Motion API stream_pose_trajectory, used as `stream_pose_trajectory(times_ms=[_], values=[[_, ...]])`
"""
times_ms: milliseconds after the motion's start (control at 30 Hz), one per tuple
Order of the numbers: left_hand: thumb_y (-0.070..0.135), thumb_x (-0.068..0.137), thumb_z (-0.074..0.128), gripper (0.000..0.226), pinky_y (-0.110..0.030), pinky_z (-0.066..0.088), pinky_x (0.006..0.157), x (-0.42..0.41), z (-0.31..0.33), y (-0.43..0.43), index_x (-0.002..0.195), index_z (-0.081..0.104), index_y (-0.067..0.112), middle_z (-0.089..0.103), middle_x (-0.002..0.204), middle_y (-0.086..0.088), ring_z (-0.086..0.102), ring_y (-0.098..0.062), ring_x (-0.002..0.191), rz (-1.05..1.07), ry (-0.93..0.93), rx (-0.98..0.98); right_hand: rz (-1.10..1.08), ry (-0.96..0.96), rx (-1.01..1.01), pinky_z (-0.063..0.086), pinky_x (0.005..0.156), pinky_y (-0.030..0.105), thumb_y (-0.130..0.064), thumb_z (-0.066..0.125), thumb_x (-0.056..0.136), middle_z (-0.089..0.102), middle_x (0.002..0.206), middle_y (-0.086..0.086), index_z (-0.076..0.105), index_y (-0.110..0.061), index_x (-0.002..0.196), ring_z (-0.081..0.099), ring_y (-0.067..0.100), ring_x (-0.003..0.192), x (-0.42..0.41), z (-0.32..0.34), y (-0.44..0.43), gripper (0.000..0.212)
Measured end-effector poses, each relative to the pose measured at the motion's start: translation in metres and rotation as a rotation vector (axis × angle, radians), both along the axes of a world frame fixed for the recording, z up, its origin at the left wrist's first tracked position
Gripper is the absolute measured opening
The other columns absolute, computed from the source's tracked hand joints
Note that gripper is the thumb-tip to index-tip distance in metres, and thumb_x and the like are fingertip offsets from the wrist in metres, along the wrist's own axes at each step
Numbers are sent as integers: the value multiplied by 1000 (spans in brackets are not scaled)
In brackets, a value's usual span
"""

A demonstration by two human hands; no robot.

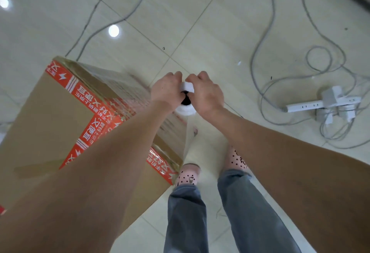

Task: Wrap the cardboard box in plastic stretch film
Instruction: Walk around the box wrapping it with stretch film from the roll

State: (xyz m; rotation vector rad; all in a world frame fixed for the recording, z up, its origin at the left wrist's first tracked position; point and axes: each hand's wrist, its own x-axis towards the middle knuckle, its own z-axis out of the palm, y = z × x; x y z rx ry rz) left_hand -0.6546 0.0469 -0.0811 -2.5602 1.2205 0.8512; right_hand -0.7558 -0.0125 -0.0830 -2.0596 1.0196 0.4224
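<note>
A tall brown cardboard box [50, 124] with red printed tape stands on the floor at the left. A white roll of stretch film [186, 110] with a dark core hole is held upright beside the box's right side. My left hand [166, 90] grips the roll's top from the left. My right hand [206, 92] grips it from the right. A clear sheet of film [188, 138] runs from the roll down along the box's near right corner. Film layers shimmer on the box's right face [128, 92].
Pale floor tiles surround the box. A white power strip [320, 104] with plugs and tangled grey cables [280, 84] lies to the right. More cables [96, 26] run behind the box. My feet in pink dotted slippers [188, 174] stand close to the box's corner.
</note>
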Motion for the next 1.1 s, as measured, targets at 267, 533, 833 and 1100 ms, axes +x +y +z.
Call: stream_pose_trajectory(times_ms=[267, 533, 833, 1100], values=[[18, 83, 63, 27, -34, 46, 69, 28, 2, 9, 105, 53, 6, 61, 102, -13, 60, -33, 94, 354, -21, 10, -214, 28, 268, 39, 76, 31, -37, 64, 86, 50, 125, 8, 38, -16, 134, 56, 29, 108, 24, -8, 9, 59], [21, 84, 62, 36, -33, 39, 64, 41, 1, -3, 114, 48, 8, 53, 108, -9, 57, -30, 94, 261, 12, 0, -354, 83, 284, 40, 71, 32, -30, 62, 87, 52, 121, 9, 40, -16, 127, 57, 29, 101, 51, -21, -2, 48], [21, 81, 59, 27, -32, 40, 61, 66, -1, -14, 104, 51, 7, 48, 91, -5, 57, -28, 85, 219, 73, -26, -61, 115, 74, 36, 68, 29, -18, 55, 85, 57, 114, 4, 49, -24, 127, 58, 27, 100, 82, -15, -27, 43], [32, 83, 62, 30, -30, 36, 60, 103, -2, 7, 97, 54, 7, 60, 92, -8, 56, -27, 80, 753, 105, -25, 185, 10, -54, 38, 71, 31, -12, 48, 90, 52, 127, 1, 41, -24, 134, 55, 26, 106, 138, 2, -23, 47]])
